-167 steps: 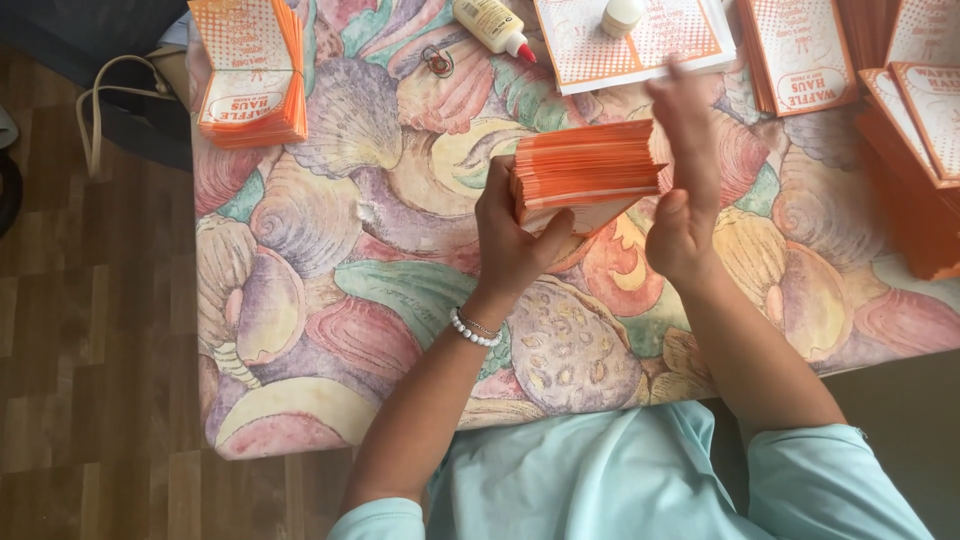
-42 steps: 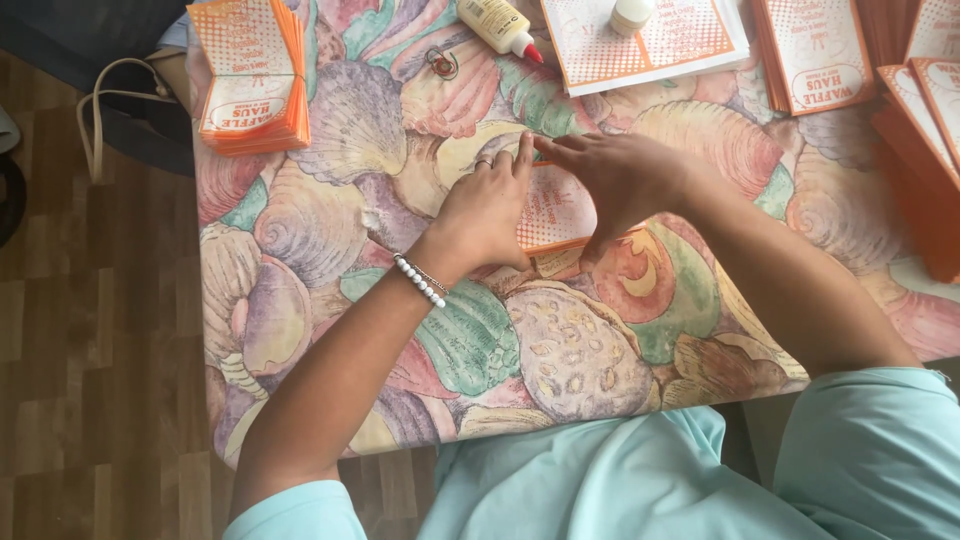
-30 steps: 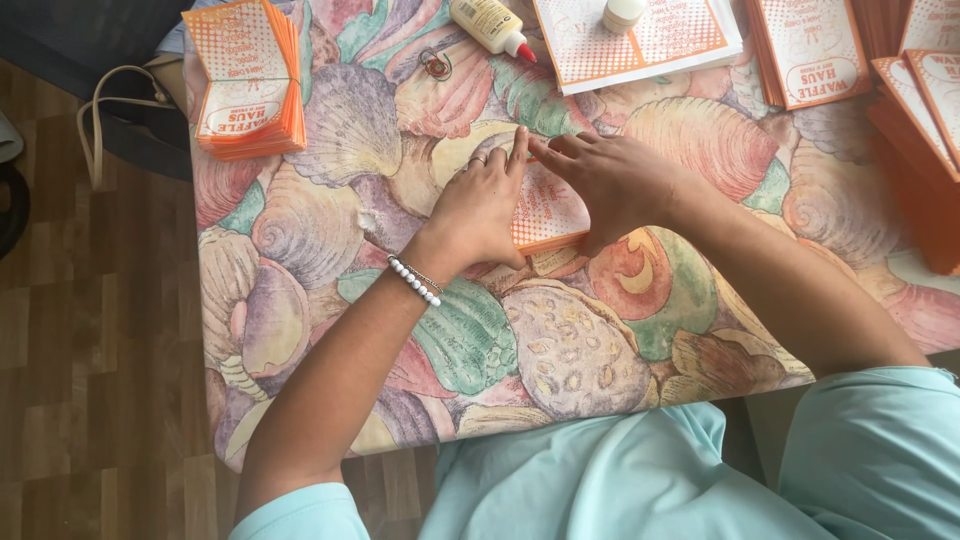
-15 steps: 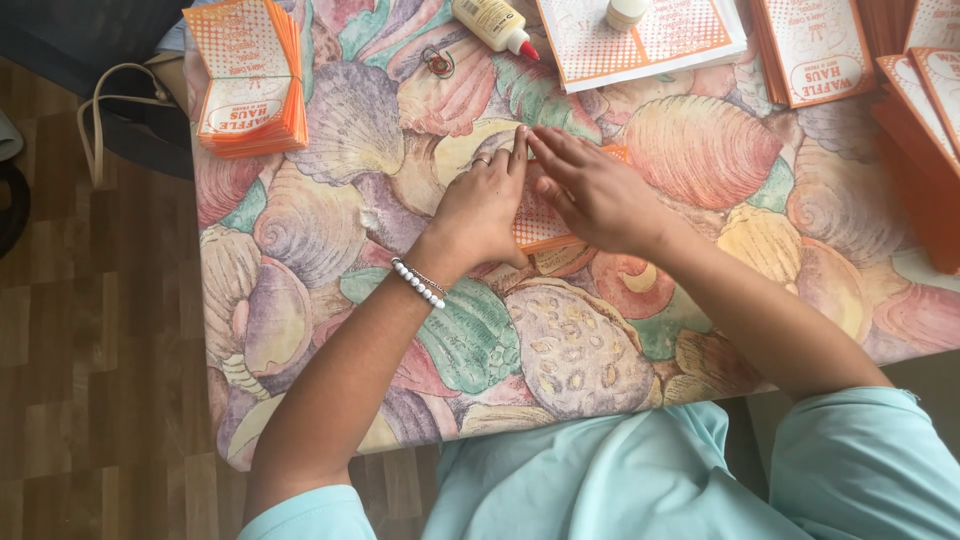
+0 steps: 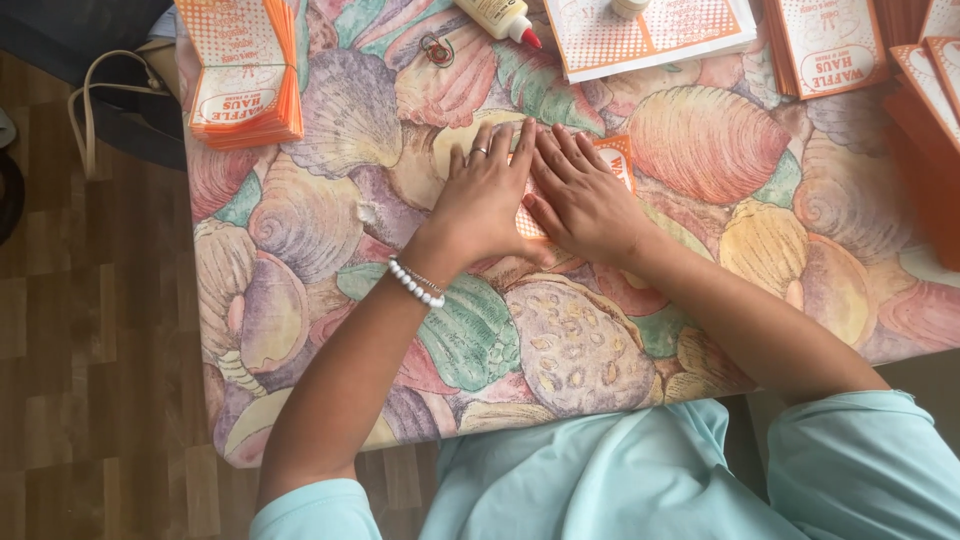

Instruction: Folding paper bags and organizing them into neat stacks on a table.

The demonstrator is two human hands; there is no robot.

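**Both palms flat on one orange paper piece, pressing it to the bench**

Step in hand, as judged: flattening a small orange-and-white paper piece (image 5: 620, 158) against the bench (image 5: 330, 230), likely to set a fold or a glued seam. To do it well: keep even pressure across the whole piece, sweep outward from the middle toward the edges, and hold the piece square so it does not skew under the palms.

Pose: left hand (image 5: 485, 195) lies palm down, fingers (image 5: 522, 150) extended and spread, nothing gripped. Right hand (image 5: 580, 200) likewise flat, fingers straight, not clenched, touching the left along the index side. The two hands cover most of the piece; only its upper right corner shows past the right hand's fingers. Both forearms angle in from the lower edge, wrists low.

Around: stack of like orange pieces (image 5: 245, 70) at the far left corner, glue bottle (image 5: 497, 15) beyond the hands, more printed sheets (image 5: 650, 30) and orange stacks (image 5: 925, 130) to the right, well apart.
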